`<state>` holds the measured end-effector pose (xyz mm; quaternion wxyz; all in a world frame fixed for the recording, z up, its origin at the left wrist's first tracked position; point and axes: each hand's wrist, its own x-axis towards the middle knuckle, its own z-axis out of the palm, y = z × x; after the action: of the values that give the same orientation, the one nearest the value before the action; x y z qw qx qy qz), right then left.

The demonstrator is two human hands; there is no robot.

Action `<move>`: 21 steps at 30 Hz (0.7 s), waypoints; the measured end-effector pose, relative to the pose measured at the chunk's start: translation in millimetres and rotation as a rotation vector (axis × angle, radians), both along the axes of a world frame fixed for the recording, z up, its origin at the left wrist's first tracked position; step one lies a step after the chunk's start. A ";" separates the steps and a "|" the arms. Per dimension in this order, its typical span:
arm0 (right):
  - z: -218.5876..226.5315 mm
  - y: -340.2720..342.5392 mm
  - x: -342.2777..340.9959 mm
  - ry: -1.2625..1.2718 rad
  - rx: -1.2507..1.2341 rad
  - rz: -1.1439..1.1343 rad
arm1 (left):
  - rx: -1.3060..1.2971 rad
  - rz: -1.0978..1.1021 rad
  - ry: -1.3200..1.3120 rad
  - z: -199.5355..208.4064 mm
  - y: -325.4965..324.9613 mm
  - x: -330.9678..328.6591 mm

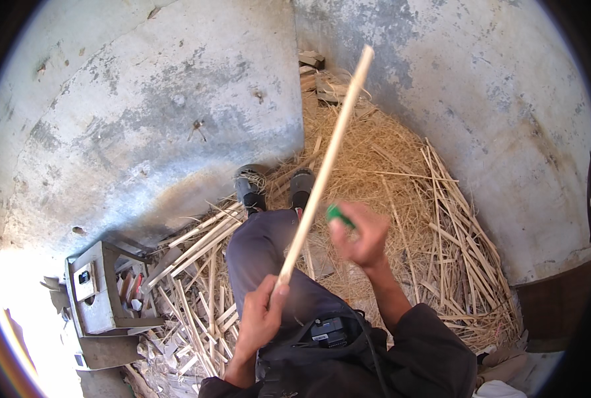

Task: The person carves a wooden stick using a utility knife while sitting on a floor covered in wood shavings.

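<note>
My left hand, in front of my lap, is closed round the lower end of a long pale wooden or bamboo strip. The strip rises at a slant, up and to the right, past my knees and shoes. To the right of the strip, my right hand is closed on a small green object, slightly blurred. Its kind does not show, and part of it is hidden by the fingers. A gap separates this hand from the strip.
Fine shavings heap on the floor ahead of my shoes. Many cut strips lie along the right wall, and more loose strips lie at left. A worn box-like stand is at lower left. Weathered walls enclose the corner.
</note>
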<state>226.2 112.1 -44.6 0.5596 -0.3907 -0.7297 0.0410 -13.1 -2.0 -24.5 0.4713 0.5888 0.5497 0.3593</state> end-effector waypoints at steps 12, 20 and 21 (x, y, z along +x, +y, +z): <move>15.8 23.0 35.2 0.131 -0.125 -0.121 | -0.078 -0.065 -0.015 -12.2 -11.5 -2.7; 20.3 24.8 39.6 0.086 -0.129 -0.062 | -0.082 -0.088 -0.044 -10.1 -10.8 -5.3; 20.8 24.8 39.6 0.086 -0.141 -0.065 | -0.083 -0.088 -0.043 -7.8 -11.4 -5.0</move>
<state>265.8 136.9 -23.8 0.5628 -0.4504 -0.6872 0.0907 -18.1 -13.5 -32.4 0.5224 0.5845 0.5273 0.3278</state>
